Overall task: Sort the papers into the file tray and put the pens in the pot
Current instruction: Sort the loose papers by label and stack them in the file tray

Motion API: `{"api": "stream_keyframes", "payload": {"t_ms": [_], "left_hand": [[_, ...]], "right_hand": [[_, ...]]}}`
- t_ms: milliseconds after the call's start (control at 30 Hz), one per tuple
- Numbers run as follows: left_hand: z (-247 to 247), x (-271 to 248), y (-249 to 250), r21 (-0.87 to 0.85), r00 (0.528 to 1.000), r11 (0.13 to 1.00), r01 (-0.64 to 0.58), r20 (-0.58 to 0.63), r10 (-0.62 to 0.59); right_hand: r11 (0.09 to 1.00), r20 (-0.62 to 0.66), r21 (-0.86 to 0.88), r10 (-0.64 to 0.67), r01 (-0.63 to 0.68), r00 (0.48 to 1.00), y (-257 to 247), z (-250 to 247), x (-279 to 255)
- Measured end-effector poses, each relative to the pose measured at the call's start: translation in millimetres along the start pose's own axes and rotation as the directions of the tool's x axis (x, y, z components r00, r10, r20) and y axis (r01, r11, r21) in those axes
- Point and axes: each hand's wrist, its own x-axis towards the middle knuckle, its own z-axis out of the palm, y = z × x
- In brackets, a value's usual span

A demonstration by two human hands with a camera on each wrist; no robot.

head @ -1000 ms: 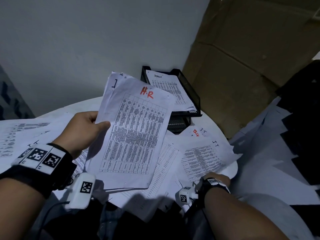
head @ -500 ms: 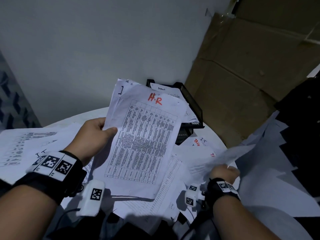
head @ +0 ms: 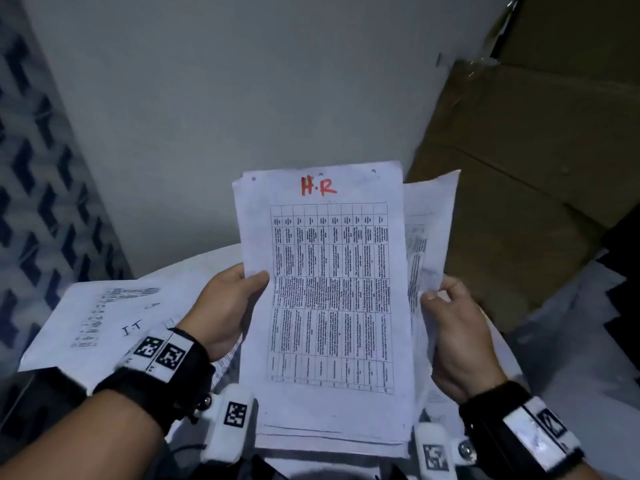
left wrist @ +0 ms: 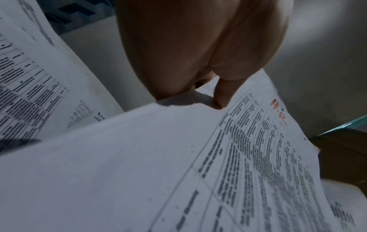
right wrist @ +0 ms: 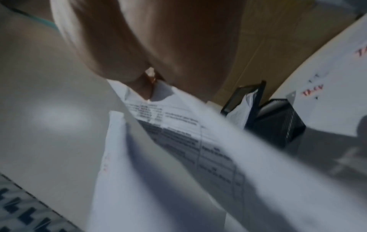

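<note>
My left hand (head: 239,289) grips the left edge of a stack of printed sheets (head: 329,306), its top page marked "H.R" in red, held upright in front of me. In the left wrist view the thumb (left wrist: 222,94) presses on that stack (left wrist: 178,157). My right hand (head: 446,306) pinches a single printed sheet (head: 429,237) just behind the stack's right edge; the right wrist view shows this sheet (right wrist: 188,133) blurred. The black mesh file tray (right wrist: 254,100) with papers in it shows only in the right wrist view. A black mesh pot (right wrist: 282,124) stands beside it. No pens are visible.
Loose sheets marked "IT" (head: 104,323) lie on the round white table (head: 194,265) at the left. More sheets with red marks (right wrist: 327,86) lie at the right of the pot. Brown cardboard (head: 536,168) leans at the back right, a grey wall (head: 207,116) behind.
My right hand lifted one sheet off the table and brought it up to the right edge of the stack. My left hand swung the stack upright and to the centre, hiding the tray.
</note>
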Motion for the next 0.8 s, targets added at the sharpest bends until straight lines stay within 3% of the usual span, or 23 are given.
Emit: {"api": "stream_keyframes", "payload": {"t_ms": [133, 267, 567, 700, 800], "left_hand": [[4.3, -1.7, -10.0, -0.062, 0.998, 0.997, 0.054, -0.022, -0.056], [9.6, -4.7, -11.0, -0.05, 0.997, 0.995, 0.082, -0.003, -0.082], [9.3, 0.7, -12.0, 0.181, 0.979, 0.975, -0.126, -0.139, 0.152], [8.5, -3.2, -13.1, 0.427, 0.907, 0.86, -0.281, -0.176, 0.383], [14.6, -12.3, -11.0, 0.372, 0.858, 0.822, -0.431, -0.115, 0.501]], "right_hand": [[0.963, 0.222, 0.122, 0.21, -0.241, 0.952, 5.6, 14.4, -13.4], [0.932, 0.267, 0.122, 0.3, -0.341, 0.916, 13.6, 18.1, -8.4], [0.977, 0.079, -0.063, 0.208, -0.204, 0.975, 25.5, 18.2, 3.3], [0.969, 0.174, 0.122, 0.193, -0.215, 0.966, 23.9, 20.3, 1.9], [0.99, 0.104, -0.137, 0.051, -0.036, 0.993, 31.0, 21.0, 2.0]]}}
